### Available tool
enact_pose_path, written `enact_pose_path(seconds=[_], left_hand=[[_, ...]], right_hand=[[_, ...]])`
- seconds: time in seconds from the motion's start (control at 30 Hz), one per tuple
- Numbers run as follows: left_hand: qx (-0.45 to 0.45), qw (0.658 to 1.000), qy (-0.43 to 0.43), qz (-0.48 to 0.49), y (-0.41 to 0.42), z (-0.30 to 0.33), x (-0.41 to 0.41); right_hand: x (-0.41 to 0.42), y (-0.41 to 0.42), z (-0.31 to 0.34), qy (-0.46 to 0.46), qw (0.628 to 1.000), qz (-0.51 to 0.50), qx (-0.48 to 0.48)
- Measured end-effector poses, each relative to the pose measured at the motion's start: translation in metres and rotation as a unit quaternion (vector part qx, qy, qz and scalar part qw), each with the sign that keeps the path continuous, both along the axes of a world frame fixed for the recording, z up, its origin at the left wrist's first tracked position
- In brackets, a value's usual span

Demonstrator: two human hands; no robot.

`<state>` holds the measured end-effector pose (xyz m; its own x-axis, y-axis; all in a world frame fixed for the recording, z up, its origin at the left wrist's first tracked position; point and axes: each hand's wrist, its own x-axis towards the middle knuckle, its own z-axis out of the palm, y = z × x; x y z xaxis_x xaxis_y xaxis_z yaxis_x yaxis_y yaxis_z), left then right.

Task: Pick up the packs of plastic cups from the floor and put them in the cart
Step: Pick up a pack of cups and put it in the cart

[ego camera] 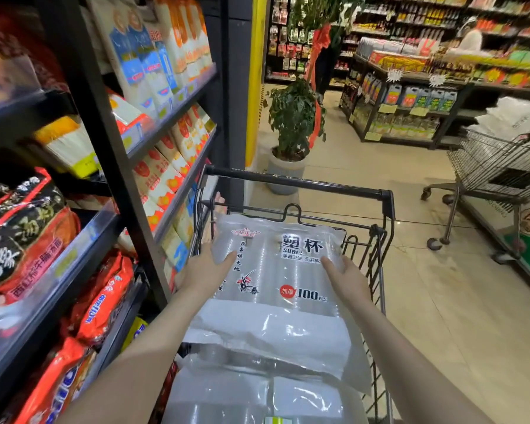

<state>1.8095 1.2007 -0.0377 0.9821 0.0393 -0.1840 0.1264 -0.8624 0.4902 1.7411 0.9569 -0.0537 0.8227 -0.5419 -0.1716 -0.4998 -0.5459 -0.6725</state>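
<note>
More cup packs [251,396] nearest, in cart [383,206]; left hand [204,270] & right hand [348,278] grip top pack [273,270] by its sides.

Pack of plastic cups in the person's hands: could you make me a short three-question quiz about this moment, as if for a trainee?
1. True or false: both hands grip the top pack of plastic cups.
2. Where is that pack? A) on the floor B) over the black cart C) on a shelf
3. Fill in: beneath it lie more ____ of cups.

Key: 1 true, the left hand and the right hand hold its sides. 2 B. 3 packs.
</note>
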Motion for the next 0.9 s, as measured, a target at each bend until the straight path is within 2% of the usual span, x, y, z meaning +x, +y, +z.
enact_pose_path(seconds=[0.13,0.23,0.33,0.47,0.63,0.73,0.9], left_hand=[[0.033,0.999,-0.012,-0.011,0.002,-0.001,0.001],[0.047,0.997,-0.048,-0.031,0.004,0.009,-0.002],[0.067,0.993,-0.075,-0.065,0.009,0.023,-0.008],[0.138,0.975,-0.111,-0.133,0.023,0.043,-0.02],[0.237,0.935,-0.164,-0.205,0.043,0.073,-0.042],[0.238,0.928,-0.179,-0.222,0.055,0.089,-0.066],[0.236,0.922,-0.194,-0.237,0.072,0.109,-0.125]], right_hand=[[0.002,-0.004,0.011,0.03,0.998,0.011,-0.048],[-0.001,-0.005,0.024,0.018,0.995,0.031,-0.092],[-0.007,-0.003,0.038,0.013,0.99,0.055,-0.126],[-0.019,0.008,0.06,0.011,0.982,0.094,-0.162],[-0.04,0.033,0.092,-0.001,0.957,0.213,-0.198],[-0.059,0.052,0.107,-0.004,0.933,0.282,-0.226],[-0.092,0.071,0.125,-0.029,0.903,0.329,-0.273]])
